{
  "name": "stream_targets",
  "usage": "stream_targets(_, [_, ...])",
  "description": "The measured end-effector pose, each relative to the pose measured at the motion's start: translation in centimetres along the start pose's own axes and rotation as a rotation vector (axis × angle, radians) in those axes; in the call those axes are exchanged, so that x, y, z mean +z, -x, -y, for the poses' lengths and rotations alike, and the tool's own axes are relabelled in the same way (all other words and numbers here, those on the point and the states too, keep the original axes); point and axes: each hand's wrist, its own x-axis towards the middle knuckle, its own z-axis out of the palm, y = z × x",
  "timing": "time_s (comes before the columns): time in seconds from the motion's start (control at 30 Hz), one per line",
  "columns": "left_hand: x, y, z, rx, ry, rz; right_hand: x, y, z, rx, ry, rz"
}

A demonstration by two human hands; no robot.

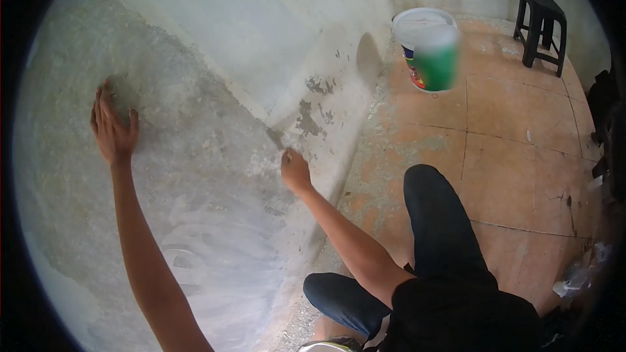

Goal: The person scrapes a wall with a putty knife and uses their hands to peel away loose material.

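My left hand [114, 125] lies flat on the bare grey part of the wall [189, 156], fingers stretched out and holding nothing. Lower and further right, my right hand [295, 171] is closed around a scraper [276, 137]. Its blade meets the wall near the ragged edge of the pale paint layer [208, 19]. Most of the scraper's handle is hidden inside the fist. Dark patches of exposed plaster [308, 117] show just beyond the blade.
A white-lidded paint bucket [409, 64] stands on the tiled floor [502, 176] beside the wall. Behind it to the right is a black stool [544, 13]. Paint flakes litter the wall's foot. A container rim [329, 345] shows by my legs, and clear plastic [577, 280] lies at right.
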Motion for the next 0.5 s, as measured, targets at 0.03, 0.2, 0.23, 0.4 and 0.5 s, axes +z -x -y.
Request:
stream_targets(0.03, [-0.2,0.4,0.0,-0.006,-0.015,0.04,0.0,-0.5,-0.6,0.01,0.004,0.004])
stream_targets(0.2, [0.0,0.2,-0.2,-0.011,-0.044,0.033,-0.7,0.0,-0.3,0.088,-0.012,0.086])
stream_targets(0.23, [-0.1,0.3,-0.1,-0.011,-0.046,0.038,-0.7,0.0,-0.6,0.07,0.015,0.084])
stream_targets(0.4, [0.3,0.2,0.1,-0.014,-0.01,0.004,1.8,0.5,-2.1,-0.021,0.035,-0.039])
stream_targets(0.5, [-0.1,0.4,-0.6,-0.031,-0.027,0.053,0.2,-0.1,-1.3,0.048,0.034,0.034])
